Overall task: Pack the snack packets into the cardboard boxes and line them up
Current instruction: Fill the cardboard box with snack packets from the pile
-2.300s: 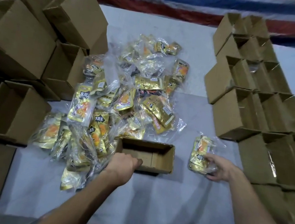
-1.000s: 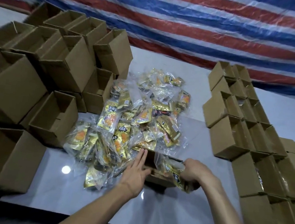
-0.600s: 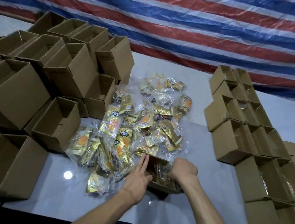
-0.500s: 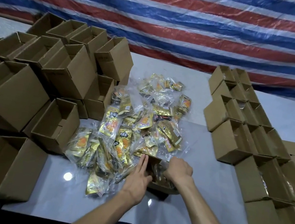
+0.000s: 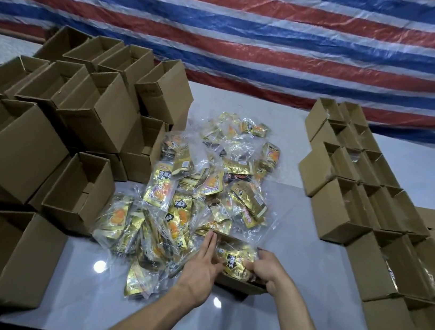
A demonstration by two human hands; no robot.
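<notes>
Head view, lower centre: my left grip (image 5: 203, 265), fingers straight, lies flat against the box (image 5: 238, 285) to steady it, while my right grip (image 5: 266, 269) curls on a packet (image 5: 233, 261) already inside, apparently pressing it down.

One head-worn, wide-angle view, tilted forward and down.
The camera looks from above the near edge of the counter (image 5: 322, 263), close over the left hand (image 5: 200, 270) and the right hand (image 5: 266, 269), which sit low in mid-frame with both forearms entering from the bottom. It faces across the counter to a striped tarp (image 5: 255, 44) that fills the top of the frame.
</notes>
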